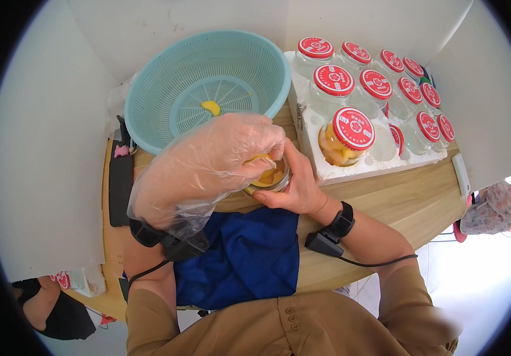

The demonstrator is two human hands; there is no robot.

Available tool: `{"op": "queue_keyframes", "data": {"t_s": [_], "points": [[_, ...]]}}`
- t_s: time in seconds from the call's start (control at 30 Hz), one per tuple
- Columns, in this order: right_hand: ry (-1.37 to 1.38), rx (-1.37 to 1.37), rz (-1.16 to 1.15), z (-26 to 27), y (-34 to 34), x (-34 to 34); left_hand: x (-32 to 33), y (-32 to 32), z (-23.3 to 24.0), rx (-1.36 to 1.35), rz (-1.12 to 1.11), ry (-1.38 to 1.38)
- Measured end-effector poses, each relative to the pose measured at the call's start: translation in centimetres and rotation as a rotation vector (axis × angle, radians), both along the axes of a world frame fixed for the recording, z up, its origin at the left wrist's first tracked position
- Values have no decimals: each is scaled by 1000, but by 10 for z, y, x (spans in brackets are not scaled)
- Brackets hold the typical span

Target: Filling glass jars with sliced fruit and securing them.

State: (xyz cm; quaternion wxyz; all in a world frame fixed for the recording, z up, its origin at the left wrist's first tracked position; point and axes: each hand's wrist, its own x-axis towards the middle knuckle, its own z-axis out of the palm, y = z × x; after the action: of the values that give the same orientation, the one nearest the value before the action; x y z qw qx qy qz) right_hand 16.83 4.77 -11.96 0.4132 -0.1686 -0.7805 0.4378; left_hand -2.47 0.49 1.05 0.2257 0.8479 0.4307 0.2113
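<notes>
My left hand (229,153) wears a clear plastic glove and pinches a yellow fruit slice (260,159) at the mouth of a glass jar. Around the side of this glass jar (285,174), which has yellow fruit pieces inside, curl the fingers of my bare right hand (297,182). Behind my gloved hand stands a light-blue plastic colander (155,71) with one yellow fruit slice (211,107) on its bottom. A closed jar of yellow fruit (342,144) with a red lid sits at the near corner of a white foam tray.
Several red-lidded glass jars (374,86) fill the foam tray (326,174) at the right. A blue cloth (246,262) lies at the near table edge. White panels (37,147) enclose the table. Other people are partly visible at both sides. Cables run from my wrist straps.
</notes>
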Motion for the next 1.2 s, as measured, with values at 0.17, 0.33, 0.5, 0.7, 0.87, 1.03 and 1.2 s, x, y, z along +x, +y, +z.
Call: {"op": "queue_keyframes", "data": {"t_s": [0.17, 0.33, 0.5, 0.7, 0.87, 1.03, 1.2], "points": [[13, 4, -2, -1, -1, 0, 1, 0, -3, 1, -16, 8], [21, 10, 0, 0, -1, 0, 6, -4, -5, 55, -19, 4], [-11, 7, 9, 0, 1, 3, 12, -4, -3, 63, -8, 27], [22, 15, 38, -6, 2, -1, 18, -6, -9, 110, -52, 189], [41, 52, 19, -8, 4, 2, 20, -3, -12, 90, -19, 135], [26, 31, 27, -4, 3, 0, 17, -3, -15, 102, -27, 142], [-2, 30, 23, -3, 3, 1, 19, -3, -16, 137, -24, 152]]}}
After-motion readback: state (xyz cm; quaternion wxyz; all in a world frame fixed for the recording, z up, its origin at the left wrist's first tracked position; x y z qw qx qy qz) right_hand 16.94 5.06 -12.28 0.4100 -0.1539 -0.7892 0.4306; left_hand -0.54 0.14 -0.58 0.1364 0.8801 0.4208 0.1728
